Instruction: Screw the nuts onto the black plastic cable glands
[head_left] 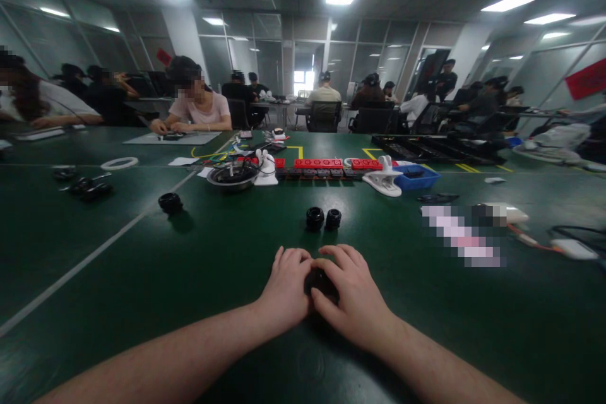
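Both my hands meet over the green table [227, 353], near the middle of the view. Between them is a dark object [322, 284], mostly covered by the fingers. My left hand [291, 284] wraps round its left side, fingers bent. From the right, my right hand [348, 290] curls round the same object, with the thumb at its near side. Just beyond the hands stand two black ring-shaped parts, one on the left [314, 218] and a smaller one on the right [333, 219]. A similar black part [170, 203] sits further left.
Farther back are a metal bowl [231, 184] of dark items, red blocks [318, 163], a white clamp stand [384, 180] and a blue tray [419, 178]. Black parts [89, 187] lie at left, cables [575, 237] at right. A person [203, 107] works across the table.
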A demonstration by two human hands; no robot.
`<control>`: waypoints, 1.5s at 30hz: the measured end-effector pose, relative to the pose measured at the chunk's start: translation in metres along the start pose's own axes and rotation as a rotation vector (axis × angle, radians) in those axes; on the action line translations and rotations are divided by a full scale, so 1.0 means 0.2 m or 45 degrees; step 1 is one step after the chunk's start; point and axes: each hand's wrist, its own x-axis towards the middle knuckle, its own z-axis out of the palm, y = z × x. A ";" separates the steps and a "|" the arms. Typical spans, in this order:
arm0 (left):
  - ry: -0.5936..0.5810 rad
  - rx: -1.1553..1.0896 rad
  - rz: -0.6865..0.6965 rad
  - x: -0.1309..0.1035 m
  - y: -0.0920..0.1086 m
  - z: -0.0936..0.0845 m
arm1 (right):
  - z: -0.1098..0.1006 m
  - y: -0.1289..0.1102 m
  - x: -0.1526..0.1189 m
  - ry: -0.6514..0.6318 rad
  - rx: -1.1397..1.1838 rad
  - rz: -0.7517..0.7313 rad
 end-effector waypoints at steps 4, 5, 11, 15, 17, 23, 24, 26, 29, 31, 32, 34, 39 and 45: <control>0.004 -0.032 0.000 0.00 0.00 -0.01 | 0.00 -0.01 -0.01 -0.007 -0.009 -0.037; 0.009 -0.033 0.005 0.00 0.00 -0.01 | 0.00 -0.01 -0.01 -0.017 -0.010 -0.053; 0.011 -0.038 -0.003 0.01 0.00 0.00 | -0.01 -0.02 -0.02 -0.050 -0.071 -0.107; 0.006 -0.029 -0.025 0.02 -0.02 0.00 | -0.01 -0.01 -0.03 -0.034 -0.112 -0.143; 0.013 -0.011 -0.044 0.02 -0.03 0.00 | -0.01 -0.01 -0.03 -0.026 -0.122 -0.155; 0.053 0.014 -0.068 0.04 -0.05 0.00 | 0.00 0.01 -0.04 -0.028 -0.152 -0.149; 0.059 0.016 -0.067 0.04 -0.06 0.00 | 0.01 0.02 -0.04 -0.026 -0.159 -0.147; 0.077 0.023 -0.064 0.04 -0.06 0.00 | 0.01 0.03 -0.04 -0.025 -0.168 -0.146; 0.100 0.030 -0.061 0.04 -0.07 0.00 | 0.00 0.04 -0.04 -0.025 -0.169 -0.142; 0.101 0.027 -0.061 0.04 -0.07 -0.01 | 0.00 0.04 -0.04 -0.023 -0.168 -0.136; 0.102 0.024 -0.062 0.04 -0.07 -0.01 | 0.00 0.04 -0.04 -0.021 -0.169 -0.132; 0.109 0.019 -0.062 0.04 -0.06 -0.02 | 0.00 0.05 -0.03 -0.013 -0.175 -0.123; 0.099 0.006 -0.082 0.04 -0.05 -0.04 | -0.01 0.06 -0.03 -0.003 -0.206 -0.095; 0.085 0.004 -0.079 0.04 -0.06 -0.03 | -0.01 0.07 -0.04 0.000 -0.224 -0.086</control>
